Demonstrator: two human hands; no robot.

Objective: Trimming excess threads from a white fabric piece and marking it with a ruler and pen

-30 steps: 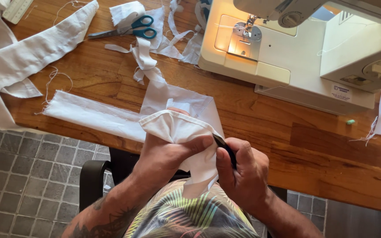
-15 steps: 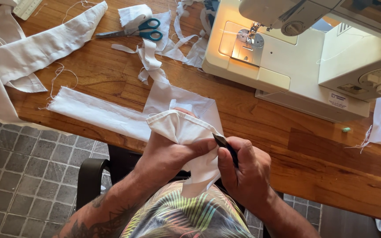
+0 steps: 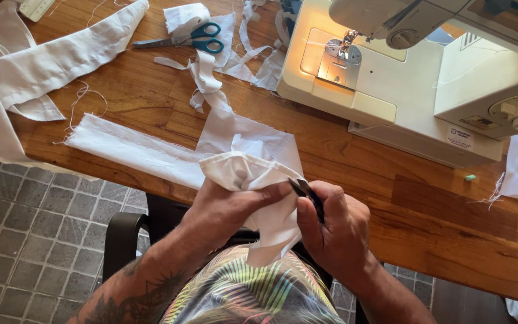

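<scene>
The left hand (image 3: pixel 226 207) is closed around a bunched white cotton fabric piece (image 3: pixel 244 171), thumb pressed across its folds at the table's near edge. Just right of it, touching the same cloth, the right hand (image 3: pixel 334 231) pinches a small dark tool (image 3: pixel 307 192) between thumb and fingers. Beyond both hands stands a cream plastic sewing machine (image 3: pixel 391 90) bearing a small white rectangular label (image 3: pixel 460 137) on its front base. Far ahead of the left hand lie teal-handled scissors (image 3: pixel 181 39) on the brown wooden table (image 3: pixel 427 228).

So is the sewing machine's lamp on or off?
On. The sewing machine has a warm yellow glow on its bed around the needle, brighter than the rest of its cream body.
</scene>
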